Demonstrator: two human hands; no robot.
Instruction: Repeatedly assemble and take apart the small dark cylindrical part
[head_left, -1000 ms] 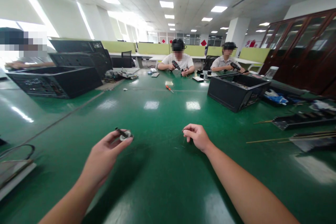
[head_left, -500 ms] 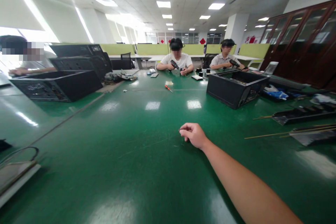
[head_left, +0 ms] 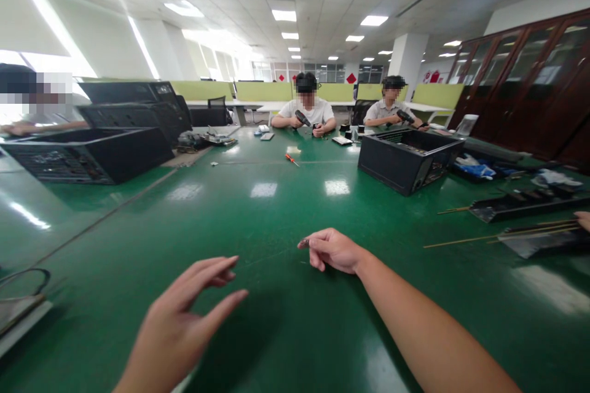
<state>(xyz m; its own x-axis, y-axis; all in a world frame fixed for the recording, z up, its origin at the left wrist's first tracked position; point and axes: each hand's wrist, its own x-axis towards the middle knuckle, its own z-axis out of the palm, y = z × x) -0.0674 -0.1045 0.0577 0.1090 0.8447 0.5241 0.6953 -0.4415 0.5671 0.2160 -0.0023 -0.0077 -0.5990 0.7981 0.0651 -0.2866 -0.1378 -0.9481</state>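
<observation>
Over the green table (head_left: pixel 258 221), my right hand (head_left: pixel 332 250) pinches a small dark object (head_left: pixel 303 243) between thumb and fingers; it is too small to name. My left hand (head_left: pixel 188 307) is at the lower left of centre, thumb and fingers apart, holding nothing. The two hands do not touch. An orange screwdriver (head_left: pixel 292 160) lies on the table beyond them.
Black computer cases stand at the left (head_left: pixel 92 153) and right (head_left: pixel 408 159). Metal trays with thin rods (head_left: pixel 539 239) lie at the right, near another person's hand (head_left: pixel 583 219). Two people (head_left: pixel 306 112) sit opposite with power drills; another person is at the left.
My left hand has come into view from below. My right hand has shifted slightly left and down, still pinching the small object. Another person's hand has appeared at the right edge.
</observation>
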